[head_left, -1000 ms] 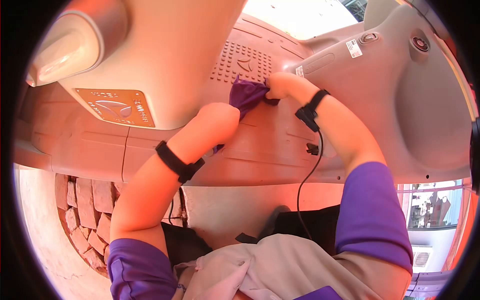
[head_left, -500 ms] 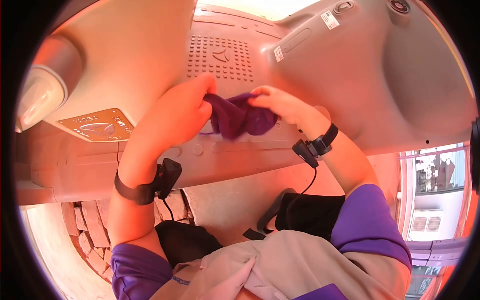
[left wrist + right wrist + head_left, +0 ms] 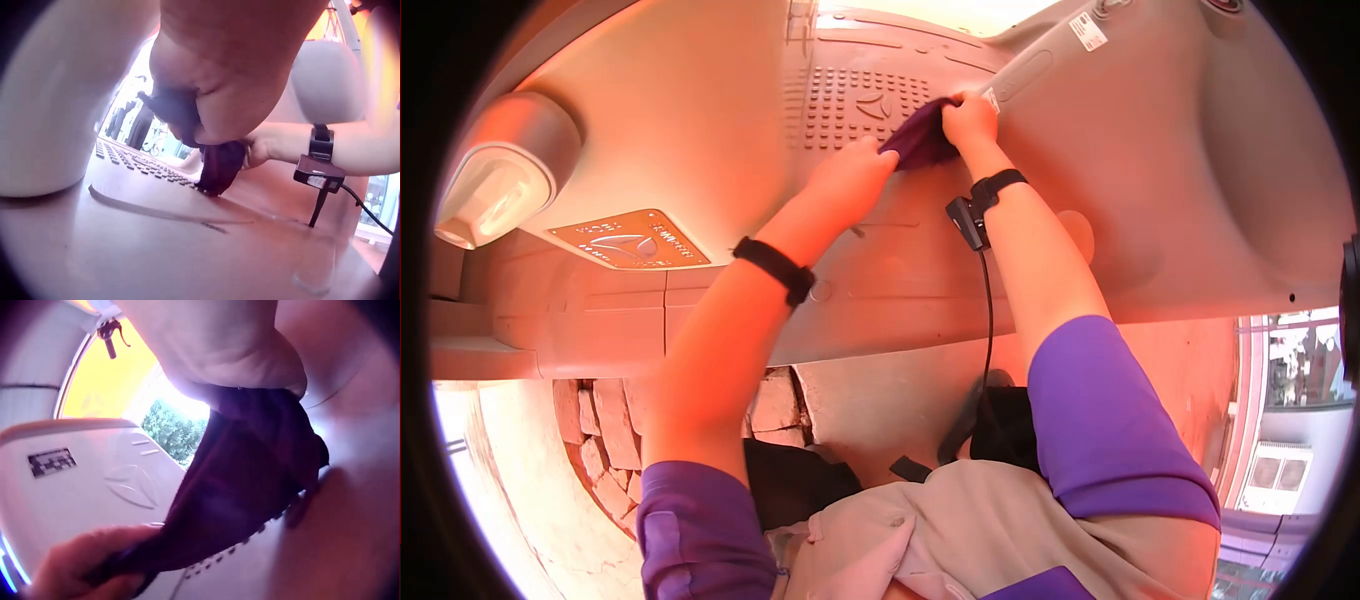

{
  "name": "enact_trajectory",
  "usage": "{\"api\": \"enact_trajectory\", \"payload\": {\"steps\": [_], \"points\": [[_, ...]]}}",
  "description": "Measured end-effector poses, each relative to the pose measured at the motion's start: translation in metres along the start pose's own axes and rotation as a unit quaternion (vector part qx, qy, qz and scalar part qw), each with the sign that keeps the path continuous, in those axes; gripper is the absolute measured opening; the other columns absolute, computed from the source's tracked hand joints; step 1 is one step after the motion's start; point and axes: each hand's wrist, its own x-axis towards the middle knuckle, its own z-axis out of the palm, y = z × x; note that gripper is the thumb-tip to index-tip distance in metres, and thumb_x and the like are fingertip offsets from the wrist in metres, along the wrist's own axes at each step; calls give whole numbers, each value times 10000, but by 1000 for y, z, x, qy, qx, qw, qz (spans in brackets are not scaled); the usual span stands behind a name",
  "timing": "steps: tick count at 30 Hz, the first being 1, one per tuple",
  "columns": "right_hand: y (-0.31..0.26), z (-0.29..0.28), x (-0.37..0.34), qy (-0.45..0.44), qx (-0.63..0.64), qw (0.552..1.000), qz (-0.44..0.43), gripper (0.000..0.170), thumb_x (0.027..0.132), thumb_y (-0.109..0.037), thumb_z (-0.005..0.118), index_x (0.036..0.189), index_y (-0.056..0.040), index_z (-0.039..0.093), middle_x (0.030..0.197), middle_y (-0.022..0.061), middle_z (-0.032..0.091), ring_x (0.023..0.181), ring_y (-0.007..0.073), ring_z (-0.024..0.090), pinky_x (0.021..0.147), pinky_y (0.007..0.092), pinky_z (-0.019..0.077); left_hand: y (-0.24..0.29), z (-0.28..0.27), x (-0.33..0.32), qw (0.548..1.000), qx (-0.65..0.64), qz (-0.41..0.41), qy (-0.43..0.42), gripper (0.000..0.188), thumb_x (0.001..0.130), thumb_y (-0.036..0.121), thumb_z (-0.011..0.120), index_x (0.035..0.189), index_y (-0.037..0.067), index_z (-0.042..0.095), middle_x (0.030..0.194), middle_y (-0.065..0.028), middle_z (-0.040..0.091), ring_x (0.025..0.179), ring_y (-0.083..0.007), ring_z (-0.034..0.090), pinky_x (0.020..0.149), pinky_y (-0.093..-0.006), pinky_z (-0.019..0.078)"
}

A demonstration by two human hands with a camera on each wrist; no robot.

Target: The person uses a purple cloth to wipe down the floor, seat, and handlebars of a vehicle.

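A dark purple cloth [image 3: 920, 140] stretches between both hands over the studded footboard [image 3: 840, 85] of a vehicle. My left hand [image 3: 850, 180] pinches its near left corner; in the right wrist view that corner shows between thumb and fingers of the left hand [image 3: 87, 562]. The far right end is gripped by my right hand [image 3: 972, 125], beside the foot of the moulded side panel. In the right wrist view the cloth [image 3: 244, 469] hangs down taut toward the raised studs. Seen from the left wrist, the cloth [image 3: 222, 165] reaches down close to the floor surface.
To the left rises a pale column with an embossed metal plate [image 3: 630, 240] and a rounded lamp-like part [image 3: 500, 180]. A curved grey panel [image 3: 1140, 150] with a white label [image 3: 1087, 31] stands at right. Stone paving [image 3: 605, 430] lies below the near edge. A cable [image 3: 988, 320] trails from the right wrist.
Half a second ago the cloth hung bunched between the hands nearer the body. Both hands have since moved forward and to the right, and the cloth is drawn out between them.
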Motion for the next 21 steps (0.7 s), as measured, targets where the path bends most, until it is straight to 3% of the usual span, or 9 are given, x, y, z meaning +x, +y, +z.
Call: {"api": "enact_trajectory", "payload": {"steps": [2,5,9,12,18,21], "points": [[6,16,5,-41,-132,990,-24,250,832,-154,580,1033,-63,698,1071,179,678,1048,347,632,908,418,499,-3,15,14,998,-4,-22,-53,218,877,73,509,1049,43,640,1009,-192,590,950,-348,627,783,-443,534],[-1,31,22,-54,-164,984,-45,239,848,-150,557,1022,-68,700,1078,174,677,1046,332,636,912,411,500,7,7,11,995,-8,-46,-90,202,870,46,515,1040,9,619,978,-220,590,929,-365,614,790,-441,506],[-14,45,44,-123,-198,950,-210,244,842,-127,549,1032,-65,689,1087,183,667,1041,347,630,896,430,502,-6,-11,12,995,14,-63,-79,156,864,31,507,952,1,632,909,-208,607,875,-379,622,776,-449,507],[-9,35,49,-151,-144,947,-246,252,841,-119,545,1043,-74,688,1094,178,663,1044,347,628,889,430,508,2,-8,17,995,12,-72,-64,135,854,15,504,896,2,632,888,-203,610,865,-382,625,766,-452,510],[0,15,59,-183,-329,895,-240,232,841,-132,555,1021,-85,694,1093,155,672,1039,326,640,872,412,522,35,27,40,996,-11,-71,-55,89,824,16,540,835,6,627,901,-202,615,871,-364,633,749,-448,531],[-9,19,59,-186,-363,867,-285,225,844,-130,548,1006,-84,696,1066,155,680,1021,328,648,863,413,523,45,26,40,996,-24,-55,-71,73,812,28,564,833,9,632,903,-196,619,864,-360,637,747,-442,539]]}}
